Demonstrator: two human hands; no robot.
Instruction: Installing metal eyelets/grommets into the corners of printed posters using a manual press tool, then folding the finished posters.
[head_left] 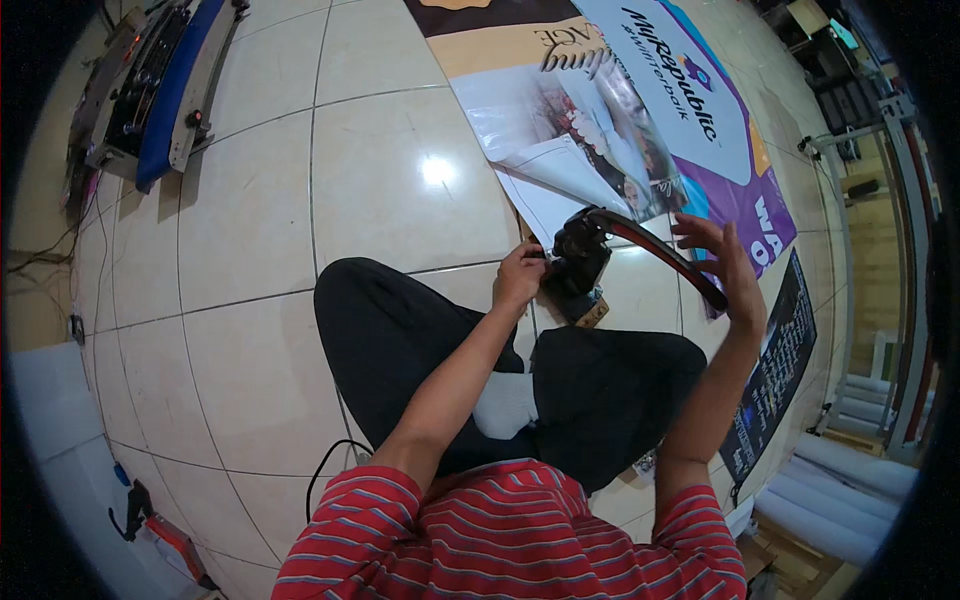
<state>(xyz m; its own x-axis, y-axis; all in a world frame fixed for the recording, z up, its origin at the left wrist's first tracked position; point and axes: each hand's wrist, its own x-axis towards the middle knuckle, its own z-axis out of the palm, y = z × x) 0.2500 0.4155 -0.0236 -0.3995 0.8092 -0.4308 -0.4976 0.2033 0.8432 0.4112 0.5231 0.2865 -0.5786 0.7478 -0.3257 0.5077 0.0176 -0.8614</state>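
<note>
A black hand press [580,250] with a long curved lever [660,245] stands on the tiled floor in front of my crossed legs. Wood-coloured blocks [593,313] show at its foot. My left hand [518,276] is closed at the press's left side, its fingertips pinched by the front part; whatever they hold is too small to make out. Beside the lever's free end is my right hand [735,268], its fingers spread apart and the palm against or very near the lever tip. A white sheet corner [530,205] of a printed banner reaches the far side of the press.
Large printed banners [560,110] cover the floor ahead and to the right, with a dark banner [775,370] beyond my right arm. A blue-edged machine [165,95] stands far left. White rolls [840,495] and a metal frame [905,270] line the right side. A black cable [325,465] curves beside me.
</note>
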